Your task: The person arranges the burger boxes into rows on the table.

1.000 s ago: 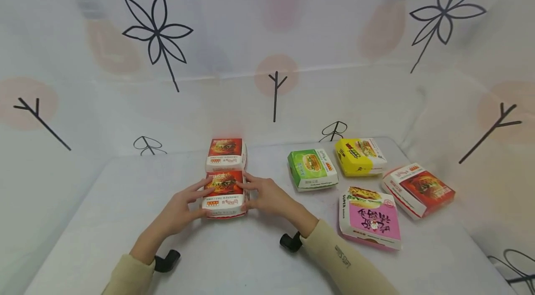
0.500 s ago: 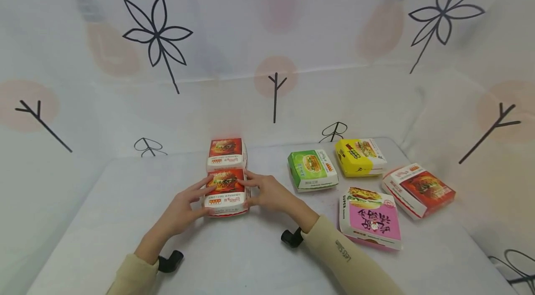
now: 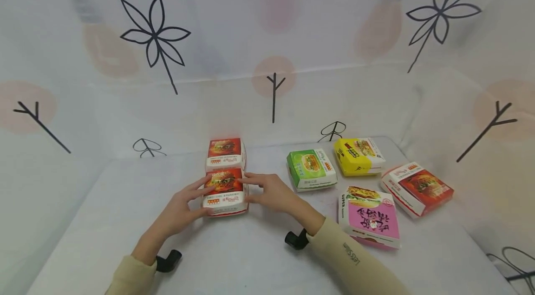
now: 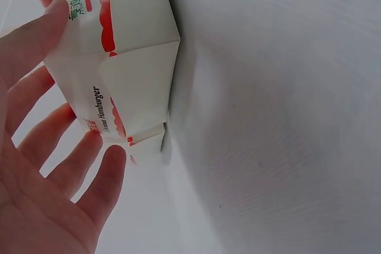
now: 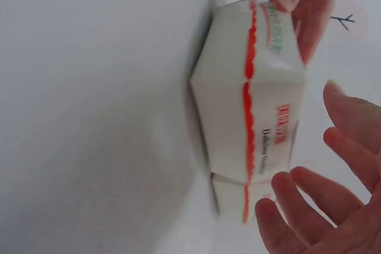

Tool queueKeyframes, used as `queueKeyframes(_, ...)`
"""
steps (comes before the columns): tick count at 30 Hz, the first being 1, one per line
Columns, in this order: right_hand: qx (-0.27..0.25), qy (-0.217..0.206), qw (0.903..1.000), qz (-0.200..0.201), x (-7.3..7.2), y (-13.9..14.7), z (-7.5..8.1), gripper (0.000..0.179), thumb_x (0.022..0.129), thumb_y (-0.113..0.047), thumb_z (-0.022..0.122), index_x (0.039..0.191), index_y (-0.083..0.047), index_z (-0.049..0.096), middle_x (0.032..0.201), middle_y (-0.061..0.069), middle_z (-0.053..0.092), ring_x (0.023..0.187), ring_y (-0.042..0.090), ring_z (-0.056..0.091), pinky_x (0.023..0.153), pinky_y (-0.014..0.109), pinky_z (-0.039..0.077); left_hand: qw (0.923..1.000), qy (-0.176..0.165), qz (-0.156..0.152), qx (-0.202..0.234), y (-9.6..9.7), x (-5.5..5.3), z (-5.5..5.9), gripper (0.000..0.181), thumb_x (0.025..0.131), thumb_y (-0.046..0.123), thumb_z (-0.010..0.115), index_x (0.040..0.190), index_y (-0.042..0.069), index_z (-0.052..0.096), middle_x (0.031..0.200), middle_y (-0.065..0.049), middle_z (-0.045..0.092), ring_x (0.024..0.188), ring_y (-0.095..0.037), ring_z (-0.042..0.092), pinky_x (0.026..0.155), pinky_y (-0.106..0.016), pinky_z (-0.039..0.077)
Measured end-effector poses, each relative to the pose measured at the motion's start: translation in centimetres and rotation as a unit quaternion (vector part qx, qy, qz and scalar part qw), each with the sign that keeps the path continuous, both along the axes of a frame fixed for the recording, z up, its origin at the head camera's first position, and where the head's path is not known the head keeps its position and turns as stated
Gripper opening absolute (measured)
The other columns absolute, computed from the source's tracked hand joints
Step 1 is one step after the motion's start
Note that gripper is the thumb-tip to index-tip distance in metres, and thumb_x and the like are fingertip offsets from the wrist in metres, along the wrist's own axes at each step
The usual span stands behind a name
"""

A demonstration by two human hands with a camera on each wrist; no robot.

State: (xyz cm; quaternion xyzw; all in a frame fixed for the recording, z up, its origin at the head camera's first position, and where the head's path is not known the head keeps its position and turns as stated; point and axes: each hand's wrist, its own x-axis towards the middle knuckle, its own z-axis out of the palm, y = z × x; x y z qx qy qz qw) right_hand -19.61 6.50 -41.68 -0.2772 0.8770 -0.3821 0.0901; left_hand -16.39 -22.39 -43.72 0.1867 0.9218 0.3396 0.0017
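Observation:
Two red-and-white hamburger boxes stand one behind the other on the white table, the near box (image 3: 226,198) against or almost against the far box (image 3: 225,152). My left hand (image 3: 177,213) lies along the near box's left side. Its thumb touches the front left corner in the left wrist view, and the fingers are spread and fairly straight along the side. On the other side is my right hand (image 3: 273,193), fingers extended. The right wrist view shows its thumb clear of the box; whether its other fingertips touch the box, I cannot tell.
To the right lie a green burger box (image 3: 311,169), a yellow box (image 3: 359,157), a pink box (image 3: 369,217) and another red-and-white box (image 3: 417,189), turned at an angle. A printed white cloth (image 3: 234,114) hangs behind the table.
The near box has shifted slightly away, toward the far box. My right hand has drawn a little to the right, loosening from the box. The left hand stays beside it.

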Motion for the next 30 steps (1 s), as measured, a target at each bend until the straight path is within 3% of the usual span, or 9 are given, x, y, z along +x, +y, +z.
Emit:
queueKeyframes(7, -0.035, 0.03, 0.9989, 0.008, 0.9, 2.2, 2.7, 0.047, 0.092, -0.023, 0.074, 0.137, -0.016, 0.063, 0.146, 0.005, 0.052, 0.133, 0.025, 0.05, 0.098, 0.047, 0.049, 1.0, 0.001, -0.002, 0.005, -0.1, 0.1, -0.3, 0.064, 0.081, 0.029, 0.084, 0.139, 0.018, 0.061, 0.159, 0.0, 0.035, 0.144, -0.038, 0.032, 0.106, -0.064, 0.035)
queueKeyframes(11, -0.016, 0.046, 0.9986, -0.021, 1.1, 4.3, 5.3, 0.048, 0.092, -0.025, 0.074, 0.138, -0.02, 0.062, 0.147, 0.001, 0.052, 0.128, 0.025, 0.054, 0.097, 0.042, 0.051, 1.0, 0.001, -0.001, 0.004, -0.2, 0.1, -0.2, 0.063, 0.081, 0.031, 0.083, 0.14, 0.02, 0.06, 0.159, 0.001, 0.035, 0.144, -0.037, 0.031, 0.105, -0.065, 0.035)
queueKeyframes(15, 0.006, 0.048, 0.9976, -0.05, 0.5, 6.5, 6.9, 0.047, 0.093, -0.028, 0.072, 0.138, -0.021, 0.062, 0.145, -0.001, 0.054, 0.123, 0.026, 0.056, 0.094, 0.04, 0.052, 1.0, -0.002, 0.001, 0.003, -0.2, 0.1, 0.1, 0.063, 0.082, 0.031, 0.083, 0.14, 0.021, 0.06, 0.159, 0.0, 0.034, 0.144, -0.038, 0.03, 0.105, -0.066, 0.034)
queueKeyframes(19, 0.001, 0.034, 0.9977, -0.058, -0.8, 9.4, 7.0, 0.045, 0.095, -0.025, 0.07, 0.138, -0.016, 0.061, 0.141, 0.004, 0.058, 0.128, 0.027, 0.054, 0.096, 0.04, 0.052, 0.9999, -0.005, -0.001, 0.01, 0.1, 0.1, 0.3, 0.063, 0.081, 0.029, 0.083, 0.139, 0.019, 0.061, 0.159, -0.001, 0.035, 0.144, -0.038, 0.03, 0.105, -0.066, 0.034)
queueKeyframes(26, 0.0, -0.019, 0.9897, -0.142, -3.1, 14.1, 6.9, 0.046, 0.096, -0.031, 0.068, 0.139, -0.017, 0.061, 0.135, 0.014, 0.061, 0.13, 0.036, 0.051, 0.101, 0.054, 0.044, 1.0, -0.005, 0.0, 0.007, 0.0, 0.2, 0.2, 0.062, 0.082, 0.029, 0.083, 0.139, 0.018, 0.061, 0.159, -0.002, 0.035, 0.143, -0.039, 0.031, 0.104, -0.066, 0.035)
queueKeyframes(30, 0.014, -0.021, 0.9868, -0.16, -4.1, 16.0, 6.2, 0.048, 0.097, -0.03, 0.067, 0.141, -0.013, 0.058, 0.138, 0.017, 0.058, 0.132, 0.039, 0.048, 0.106, 0.058, 0.038, 1.0, -0.002, 0.003, 0.006, -0.1, 0.3, 0.1, 0.062, 0.082, 0.029, 0.083, 0.138, 0.017, 0.062, 0.159, -0.002, 0.036, 0.143, -0.039, 0.032, 0.104, -0.066, 0.035)
